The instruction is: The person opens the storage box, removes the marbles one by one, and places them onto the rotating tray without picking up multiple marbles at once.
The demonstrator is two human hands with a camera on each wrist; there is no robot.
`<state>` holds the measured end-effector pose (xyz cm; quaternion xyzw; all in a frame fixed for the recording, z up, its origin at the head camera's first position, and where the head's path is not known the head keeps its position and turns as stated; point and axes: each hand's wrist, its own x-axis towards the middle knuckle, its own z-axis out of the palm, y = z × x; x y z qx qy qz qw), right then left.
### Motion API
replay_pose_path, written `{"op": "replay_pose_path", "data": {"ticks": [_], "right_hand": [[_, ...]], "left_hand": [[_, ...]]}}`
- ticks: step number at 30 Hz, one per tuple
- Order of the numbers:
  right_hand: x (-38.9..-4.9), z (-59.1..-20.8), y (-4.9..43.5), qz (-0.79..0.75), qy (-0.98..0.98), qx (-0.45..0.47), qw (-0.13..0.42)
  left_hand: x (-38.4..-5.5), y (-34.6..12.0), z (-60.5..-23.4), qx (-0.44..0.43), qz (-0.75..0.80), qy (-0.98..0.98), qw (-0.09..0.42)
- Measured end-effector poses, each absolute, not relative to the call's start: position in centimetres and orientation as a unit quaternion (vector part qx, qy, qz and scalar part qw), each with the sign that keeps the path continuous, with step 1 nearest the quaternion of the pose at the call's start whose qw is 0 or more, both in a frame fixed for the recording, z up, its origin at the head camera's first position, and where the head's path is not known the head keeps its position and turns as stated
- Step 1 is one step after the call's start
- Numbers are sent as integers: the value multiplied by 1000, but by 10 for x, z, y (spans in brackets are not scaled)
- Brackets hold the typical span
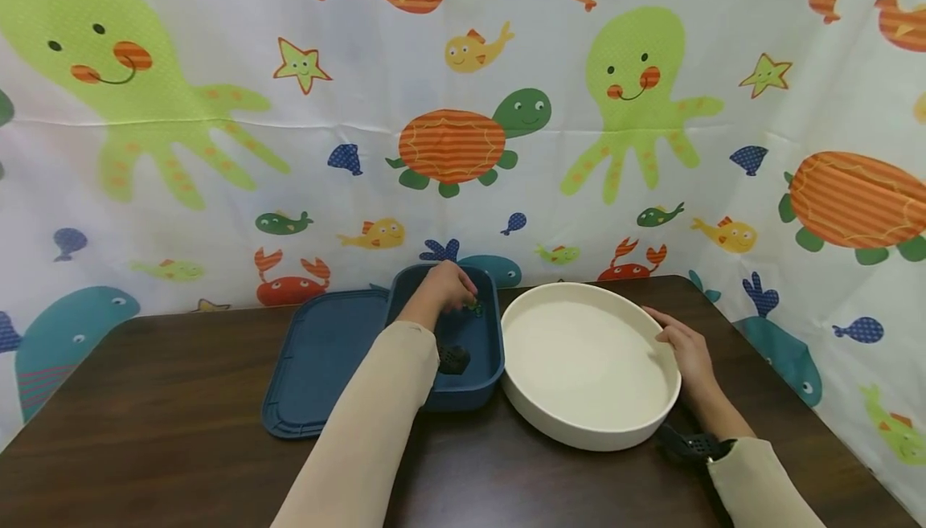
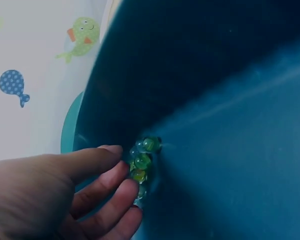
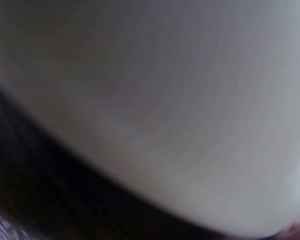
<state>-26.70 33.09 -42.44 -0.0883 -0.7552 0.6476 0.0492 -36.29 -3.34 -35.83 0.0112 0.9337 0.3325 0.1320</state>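
In the head view, two hands work at one dark table (image 1: 145, 399): the left hand (image 1: 443, 291) reaches into one blue bin (image 1: 499, 335), and the right hand (image 1: 683, 347) holds the far right rim of one round cream basin (image 1: 589, 359), which stands just beside the bin on its right. One flat blue tray (image 1: 325, 359) lies to the left of the bin. Both arms wear pale sleeves (image 1: 376, 423), and one black device (image 1: 694, 444) sits at the right wrist. Behind hangs one white cloth (image 1: 347, 247) printed with two green octopuses (image 1: 145, 70), two orange-shelled turtles (image 1: 452, 146) and two red crabs (image 1: 292, 279), among smaller sea animals. In the left wrist view, one thumb and three fingers show, loosely bent, with a narrow gap between thumb tip and forefinger and nothing visible in it. Just beyond the fingertips, at least four green and clear marbles (image 2: 142, 161) lie bunched inside the bin, along the foot of its wall; overlap hides the exact count, and I cannot tell whether the fingers touch them. In the right wrist view, the one basin fills most of the picture, blurred, with a bit of the right hand at the lower right corner.
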Motion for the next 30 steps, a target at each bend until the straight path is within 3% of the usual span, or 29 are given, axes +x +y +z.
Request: {"op": "replay_pose_path", "data": {"ticks": [30], "right_hand": [[-268,-424,329,640,-760,-97,52]], "left_hand": [[-355,-21,-364,27,304,945,122]]}}
